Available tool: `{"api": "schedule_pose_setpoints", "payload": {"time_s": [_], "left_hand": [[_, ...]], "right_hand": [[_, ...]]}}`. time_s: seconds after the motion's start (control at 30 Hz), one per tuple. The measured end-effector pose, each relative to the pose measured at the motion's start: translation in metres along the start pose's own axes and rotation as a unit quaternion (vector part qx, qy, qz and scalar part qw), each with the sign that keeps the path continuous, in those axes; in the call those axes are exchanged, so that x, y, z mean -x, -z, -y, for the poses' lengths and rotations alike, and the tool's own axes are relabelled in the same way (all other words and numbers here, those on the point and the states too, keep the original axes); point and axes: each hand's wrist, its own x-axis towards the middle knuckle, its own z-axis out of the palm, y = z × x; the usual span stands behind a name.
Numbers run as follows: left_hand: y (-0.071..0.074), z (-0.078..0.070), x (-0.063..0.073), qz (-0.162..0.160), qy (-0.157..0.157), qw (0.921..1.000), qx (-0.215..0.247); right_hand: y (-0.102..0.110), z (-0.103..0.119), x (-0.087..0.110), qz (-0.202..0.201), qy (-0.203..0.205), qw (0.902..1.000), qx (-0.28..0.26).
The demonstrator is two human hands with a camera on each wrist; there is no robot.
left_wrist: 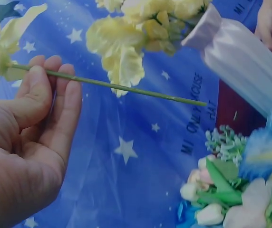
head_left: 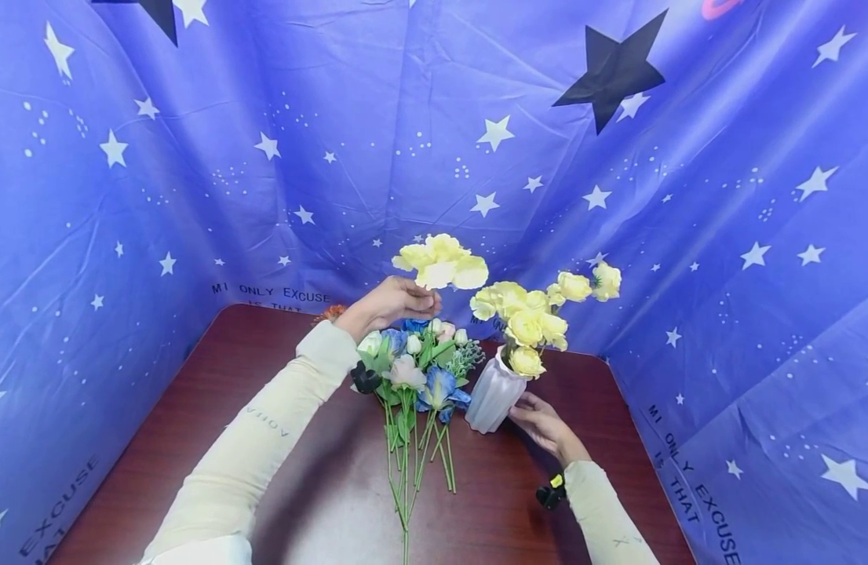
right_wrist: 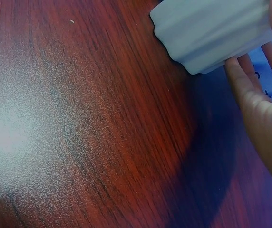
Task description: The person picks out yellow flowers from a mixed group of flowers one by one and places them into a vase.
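Note:
My left hand [head_left: 395,304] pinches the thin green stem [left_wrist: 126,89] of a yellow artificial flower [head_left: 444,265] between thumb and fingers, above the table. The stem's bare end points toward a white fluted vase [head_left: 495,399] and is apart from it. Several yellow flowers [head_left: 526,326] stand in the vase and lean over its rim. My right hand [head_left: 547,430] holds the vase low on its right side. In the right wrist view, the fingers [right_wrist: 240,78] reach round the vase near its base, partly hidden by it.
A bunch of blue, white and pale pink flowers [head_left: 406,373] lies left of the vase, its stems toward the front of the brown table [head_left: 328,486]. An orange flower [head_left: 333,312] shows behind the left wrist. A blue star-print cloth [head_left: 406,180] surrounds the table.

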Motion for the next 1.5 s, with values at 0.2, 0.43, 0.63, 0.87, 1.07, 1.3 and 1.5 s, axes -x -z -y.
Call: {"api": "schedule_pose_setpoints", "payload": {"time_s": [0.2, 0.43, 0.63, 0.87, 1.07, 1.3, 1.5], "left_hand": [[-0.019, -0.003, -0.010, -0.009, -0.018, 0.9996, 0.022], [-0.041, -0.005, -0.018, -0.015, -0.036, 0.9985, 0.038], [-0.056, -0.001, -0.025, -0.017, -0.050, 0.9978, 0.040], [-0.071, 0.000, -0.032, -0.010, -0.064, 0.9969, 0.043], [-0.080, -0.001, -0.035, -0.008, -0.072, 0.9961, 0.050], [-0.090, 0.003, -0.039, -0.017, -0.081, 0.9961, 0.031], [-0.097, 0.008, -0.042, -0.022, -0.078, 0.9959, 0.039]], "right_hand": [[-0.002, 0.003, 0.001, -0.005, -0.007, 1.0000, -0.002], [-0.008, 0.009, 0.003, -0.004, -0.014, 0.9996, -0.023], [-0.010, 0.011, 0.003, 0.016, -0.009, 0.9995, -0.024], [-0.004, 0.005, 0.000, 0.000, -0.012, 0.9998, -0.014], [0.000, 0.002, -0.001, 0.001, -0.001, 1.0000, 0.002], [0.000, 0.002, 0.000, 0.004, -0.003, 1.0000, -0.005], [0.001, 0.000, 0.000, 0.005, 0.002, 1.0000, -0.006]]}}
